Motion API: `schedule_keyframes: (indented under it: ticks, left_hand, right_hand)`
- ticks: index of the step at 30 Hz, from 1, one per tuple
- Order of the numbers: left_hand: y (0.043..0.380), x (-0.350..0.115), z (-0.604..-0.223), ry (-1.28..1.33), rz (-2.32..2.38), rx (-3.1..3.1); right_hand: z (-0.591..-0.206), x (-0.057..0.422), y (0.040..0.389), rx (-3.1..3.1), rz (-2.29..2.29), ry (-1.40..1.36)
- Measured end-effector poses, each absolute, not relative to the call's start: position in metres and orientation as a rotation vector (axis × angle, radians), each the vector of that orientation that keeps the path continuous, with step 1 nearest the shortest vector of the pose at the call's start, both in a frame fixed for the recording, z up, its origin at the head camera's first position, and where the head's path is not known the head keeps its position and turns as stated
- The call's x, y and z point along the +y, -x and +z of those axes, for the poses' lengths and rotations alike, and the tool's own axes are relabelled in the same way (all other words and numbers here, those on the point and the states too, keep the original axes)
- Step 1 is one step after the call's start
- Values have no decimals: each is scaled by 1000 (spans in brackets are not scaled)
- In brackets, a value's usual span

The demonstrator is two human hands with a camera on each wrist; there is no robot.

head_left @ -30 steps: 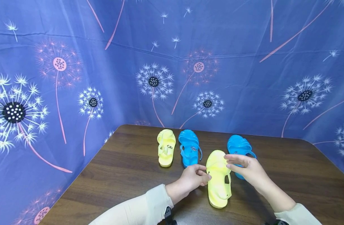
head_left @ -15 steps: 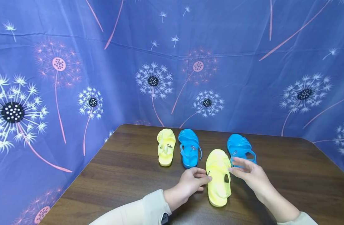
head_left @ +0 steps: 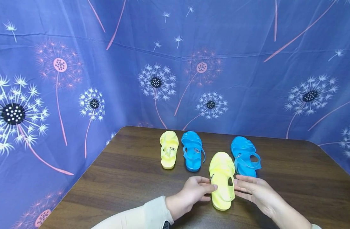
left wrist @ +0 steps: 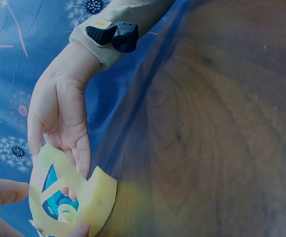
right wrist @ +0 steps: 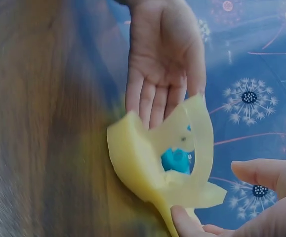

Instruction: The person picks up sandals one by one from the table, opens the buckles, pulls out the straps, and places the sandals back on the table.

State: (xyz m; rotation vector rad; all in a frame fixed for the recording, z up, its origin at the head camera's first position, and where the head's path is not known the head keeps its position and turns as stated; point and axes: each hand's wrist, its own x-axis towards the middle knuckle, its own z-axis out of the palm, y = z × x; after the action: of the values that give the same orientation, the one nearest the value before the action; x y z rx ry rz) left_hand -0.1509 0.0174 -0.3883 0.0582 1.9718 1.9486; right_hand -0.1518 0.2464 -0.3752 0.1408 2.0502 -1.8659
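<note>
A pale yellow sandal [head_left: 221, 184] lies on the brown table in front of me, toe pointing away, with a strap arched over its heel. My left hand [head_left: 192, 190] is at its left side, fingers extended and the thumb overlapping the sandal's edge. On the other side is my right hand [head_left: 258, 192], its long fingers nearly straight with tips right at the sandal's edge. In the right wrist view, a fingertip of the right hand [right wrist: 266, 197] touches the sandal [right wrist: 138, 158] low down, while the left hand [right wrist: 165, 64] shows its palm behind.
Just beyond the right hand lies a blue sandal [head_left: 243, 154]. A second blue sandal [head_left: 193, 149] and another yellow sandal [head_left: 168, 151] stand side by side farther left. Behind the wooden table [head_left: 120, 165] hangs a blue dandelion-print cloth [head_left: 238, 57].
Both hands have moved back toward me along the yellow sandal's sides, the right hand more, uncovering the right blue sandal. The sandals have stayed about where they were.
</note>
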Motion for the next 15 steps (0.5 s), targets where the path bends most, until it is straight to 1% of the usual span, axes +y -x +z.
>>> schedule_keyframes:
  ticks: [15]
  left_hand:
    - [149, 18, -393, -36, 1964, 1924]
  right_hand:
    - [-383, 248, 140, 1774, -1921, -5]
